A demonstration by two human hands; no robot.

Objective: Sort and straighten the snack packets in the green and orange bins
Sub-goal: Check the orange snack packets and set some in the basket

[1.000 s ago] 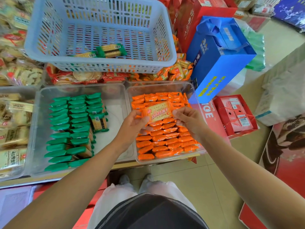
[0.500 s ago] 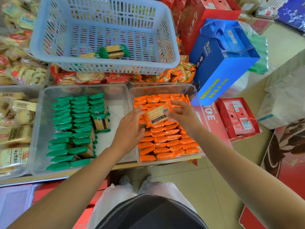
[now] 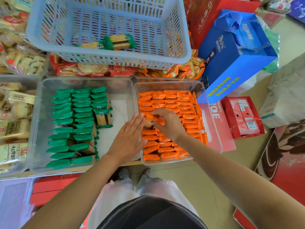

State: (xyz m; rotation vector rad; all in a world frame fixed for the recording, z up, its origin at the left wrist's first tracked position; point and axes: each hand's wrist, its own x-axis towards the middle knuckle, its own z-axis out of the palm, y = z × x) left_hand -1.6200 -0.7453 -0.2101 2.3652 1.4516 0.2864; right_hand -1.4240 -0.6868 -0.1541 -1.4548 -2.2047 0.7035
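Two clear bins stand side by side on the shelf. The left bin holds green packets in rows, one green packet lying flat with its label up. The right bin is filled with orange packets. My right hand pinches one orange packet low over the left side of the orange rows. My left hand lies flat with straight fingers over the wall between the two bins, its fingertips against that packet.
A pale blue slotted basket with green-ended packets sits on the bins behind. A blue gift bag and red boxes stand to the right. More snack bins lie at the left. Floor below.
The orange packet, held up between both hands a second ago, has come down onto the orange rows. My left hand let go of it and flattened out.
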